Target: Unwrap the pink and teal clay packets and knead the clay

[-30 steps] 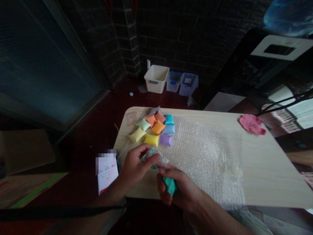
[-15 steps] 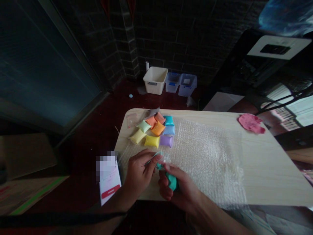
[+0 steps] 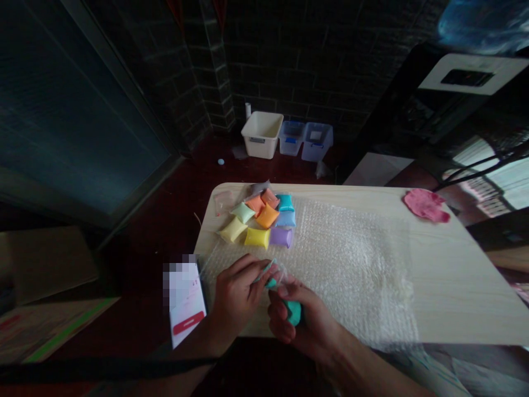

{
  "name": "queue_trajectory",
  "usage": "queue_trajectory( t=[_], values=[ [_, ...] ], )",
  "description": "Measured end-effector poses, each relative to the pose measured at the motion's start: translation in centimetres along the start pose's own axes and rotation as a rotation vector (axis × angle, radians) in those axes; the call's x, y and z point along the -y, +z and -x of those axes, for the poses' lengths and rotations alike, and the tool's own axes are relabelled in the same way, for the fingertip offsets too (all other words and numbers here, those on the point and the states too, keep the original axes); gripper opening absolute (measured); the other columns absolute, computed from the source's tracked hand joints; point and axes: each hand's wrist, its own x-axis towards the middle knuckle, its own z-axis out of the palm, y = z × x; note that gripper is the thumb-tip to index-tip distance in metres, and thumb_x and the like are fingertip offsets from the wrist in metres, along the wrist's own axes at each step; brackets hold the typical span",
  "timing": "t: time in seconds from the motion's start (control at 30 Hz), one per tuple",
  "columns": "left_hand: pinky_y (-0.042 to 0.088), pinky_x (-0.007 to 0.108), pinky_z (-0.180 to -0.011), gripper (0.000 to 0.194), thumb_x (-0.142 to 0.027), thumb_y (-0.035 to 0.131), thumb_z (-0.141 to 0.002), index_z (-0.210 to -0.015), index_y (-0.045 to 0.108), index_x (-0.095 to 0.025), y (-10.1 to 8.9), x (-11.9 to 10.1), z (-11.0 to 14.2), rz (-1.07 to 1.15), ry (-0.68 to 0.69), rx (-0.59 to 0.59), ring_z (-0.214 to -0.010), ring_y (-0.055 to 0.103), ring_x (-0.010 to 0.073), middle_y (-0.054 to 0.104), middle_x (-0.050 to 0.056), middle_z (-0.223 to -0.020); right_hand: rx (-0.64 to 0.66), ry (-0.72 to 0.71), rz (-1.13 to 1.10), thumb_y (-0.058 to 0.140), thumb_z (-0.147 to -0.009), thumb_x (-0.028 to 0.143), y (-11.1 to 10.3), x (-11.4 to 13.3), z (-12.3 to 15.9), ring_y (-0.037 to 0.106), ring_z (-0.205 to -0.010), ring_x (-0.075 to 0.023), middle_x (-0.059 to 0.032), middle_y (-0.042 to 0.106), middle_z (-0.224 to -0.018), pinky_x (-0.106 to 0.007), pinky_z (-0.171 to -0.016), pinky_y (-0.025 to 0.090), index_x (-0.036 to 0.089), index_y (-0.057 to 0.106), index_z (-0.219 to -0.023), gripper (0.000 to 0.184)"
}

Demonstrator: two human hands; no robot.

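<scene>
My left hand (image 3: 239, 286) is closed, pinching a small clear plastic wrapper (image 3: 281, 270) with a bit of green clay in it. My right hand (image 3: 303, 311) curls around a larger lump of green clay (image 3: 293, 312), while its thumb and forefinger are at the wrapper close to the left fingertips. Both hands are above the near edge of the table, over bubble wrap (image 3: 343, 259). Just beyond them lie several small packets of coloured clay, among them a yellow packet (image 3: 257, 238), a purple packet (image 3: 281, 237) and an orange packet (image 3: 267, 215).
A flattened pink piece (image 3: 425, 205) lies at the far right of the wooden table (image 3: 454, 275). A phone-like screen (image 3: 188, 309) is by the left edge. On the floor behind are a white bin (image 3: 262, 135) and two clear boxes (image 3: 317, 143). A water dispenser (image 3: 467, 77) stands right.
The right hand, with the green lump, has shifted very slightly to the right. The wrapper between the fingertips has changed shape a little; both hands keep their grip.
</scene>
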Motion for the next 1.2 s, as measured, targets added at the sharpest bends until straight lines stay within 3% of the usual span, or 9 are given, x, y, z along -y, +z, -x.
queue_trajectory(
  t=[0.17, 0.3, 0.4, 0.6, 0.73, 0.87, 1.03, 1.2],
  values=[
    [0.053, 0.02, -0.067, 0.016, -0.014, 0.064, -0.097, -0.086, 0.075, -0.016, -0.1, 0.1, 0.0, 0.015, -0.042, 0.005, -0.071, 0.071, 0.0128, 0.072, 0.002, -0.078, 0.02, -0.026, 0.071, 0.073, -0.08, 0.021, -0.3, 0.3, 0.0, 0.049, -0.034, -0.0093, 0.0035, 0.065, -0.055, -0.02, -0.036, 0.043, 0.018, 0.067, -0.093, 0.015],
    [0.053, 0.023, -0.07, 0.02, -0.016, 0.062, -0.098, -0.082, 0.074, -0.017, -0.7, 0.3, -0.2, 0.024, -0.103, -0.008, -0.072, 0.069, 0.0142, 0.071, 0.002, -0.077, -0.045, -0.029, 0.169, 0.077, -0.079, 0.023, -0.3, 0.8, 0.2, 0.054, -0.037, -0.0103, 0.0024, 0.068, -0.059, -0.019, -0.038, 0.046, 0.017, 0.068, -0.115, 0.037],
    [0.053, 0.025, -0.071, 0.016, -0.018, 0.062, -0.098, -0.089, 0.075, -0.017, -0.9, 0.5, -0.3, 0.036, -0.086, 0.039, -0.076, 0.069, 0.0156, 0.071, 0.003, -0.081, -0.014, 0.024, 0.24, 0.079, -0.079, 0.027, -0.3, 1.1, 0.4, 0.053, -0.036, -0.0104, 0.0029, 0.067, -0.056, -0.019, -0.036, 0.044, 0.015, 0.067, -0.125, 0.05],
    [0.054, 0.024, -0.069, 0.023, -0.022, 0.061, -0.099, -0.084, 0.078, -0.018, -0.8, 0.2, -0.5, 0.122, -0.144, 0.093, -0.075, 0.07, 0.0154, 0.072, 0.004, -0.083, -0.004, 0.018, 0.513, 0.082, -0.079, 0.031, 0.1, 1.5, 0.6, 0.055, -0.041, -0.0101, 0.0034, 0.068, -0.059, -0.018, -0.038, 0.047, 0.017, 0.068, -0.126, 0.051],
    [0.051, 0.023, -0.063, 0.029, -0.023, 0.061, -0.1, -0.077, 0.077, -0.018, -0.8, 0.2, -0.6, 0.146, -0.184, 0.136, -0.068, 0.068, 0.0136, 0.071, 0.002, -0.076, -0.036, 0.039, 0.698, 0.084, -0.077, 0.032, 0.2, 1.9, 0.6, 0.057, -0.045, -0.0103, 0.0033, 0.066, -0.062, -0.021, -0.041, 0.052, 0.016, 0.073, -0.108, 0.037],
    [0.048, 0.022, -0.061, 0.026, -0.022, 0.062, -0.1, -0.077, 0.074, -0.017, -1.0, 0.6, -0.7, 0.098, -0.108, 0.184, -0.066, 0.067, 0.0135, 0.069, 0.001, -0.07, -0.02, 0.044, 0.632, 0.079, -0.081, 0.035, -0.2, 2.2, 0.4, 0.058, -0.045, -0.0107, 0.0013, 0.066, -0.061, -0.02, -0.039, 0.051, 0.014, 0.071, -0.093, 0.025],
    [0.046, 0.023, -0.058, 0.028, -0.026, 0.061, -0.1, -0.078, 0.074, -0.016, -1.4, 0.9, -0.9, 0.053, -0.043, 0.193, -0.062, 0.066, 0.0138, 0.07, 0.002, -0.068, 0.095, 0.111, 0.492, 0.073, -0.082, 0.027, -0.4, 2.5, 0.2, 0.056, -0.038, -0.0094, 0.0005, 0.069, -0.058, -0.016, -0.035, 0.047, 0.012, 0.07, -0.111, 0.033],
    [0.05, 0.024, -0.059, 0.03, -0.03, 0.058, -0.102, -0.083, 0.076, -0.017, -1.7, 0.7, -0.7, 0.011, -0.024, 0.201, -0.063, 0.068, 0.0152, 0.073, 0.003, -0.07, 0.144, 0.133, 0.419, 0.073, -0.081, 0.025, -0.4, 2.4, 0.1, 0.056, -0.036, -0.0088, 0.0002, 0.07, -0.058, -0.015, -0.035, 0.047, 0.011, 0.071, -0.11, 0.032]
  ],
)
